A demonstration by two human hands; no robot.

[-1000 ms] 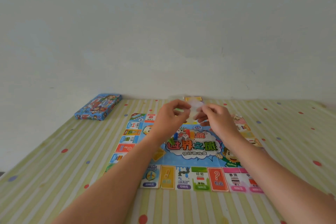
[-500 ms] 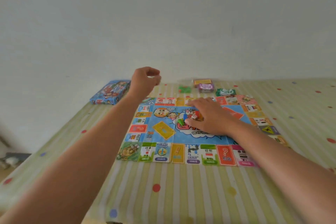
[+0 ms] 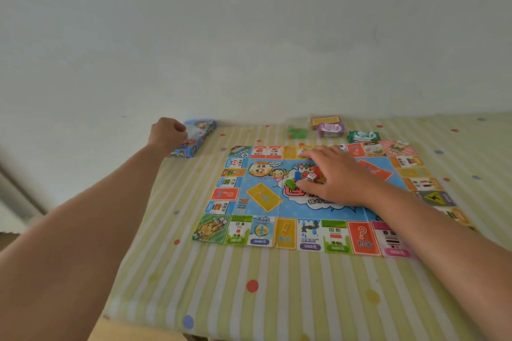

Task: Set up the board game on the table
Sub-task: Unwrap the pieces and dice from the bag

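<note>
Head view: a person's two bare arms reach over a table covered by a green-striped, dotted cloth point(image 3: 249, 299), with a pale wall point(image 3: 249, 36) behind.
Game board: the board point(image 3: 263, 198) lies flat and unfolded at mid-table, its border squares running round all four sides.
Right hand: the right hand point(image 3: 339, 176) rests palm down on the middle of the board, fingers straight and slightly apart, holding nothing.
Playing pieces: a white die point(image 3: 310, 176), a green piece point(image 3: 290, 183), a blue piece point(image 3: 297, 175) and a red piece point(image 3: 317, 171) cluster on the board's centre, just beside the right thumb.
Left hand: the left hand point(image 3: 166, 133) is stretched to the table's far left, fingers curled into a fist against the left side of the game box; whether the fist holds anything cannot be told.
Game box: the blue box point(image 3: 199, 135) lies flat near the wall, off the board's far left corner.
Card stacks: beyond the board's far edge sit a green pile point(image 3: 297, 133), an orange stack point(image 3: 325, 121), a purple stack point(image 3: 331, 129) touching it and a green-and-white stack point(image 3: 363, 136), all blurred.
</note>
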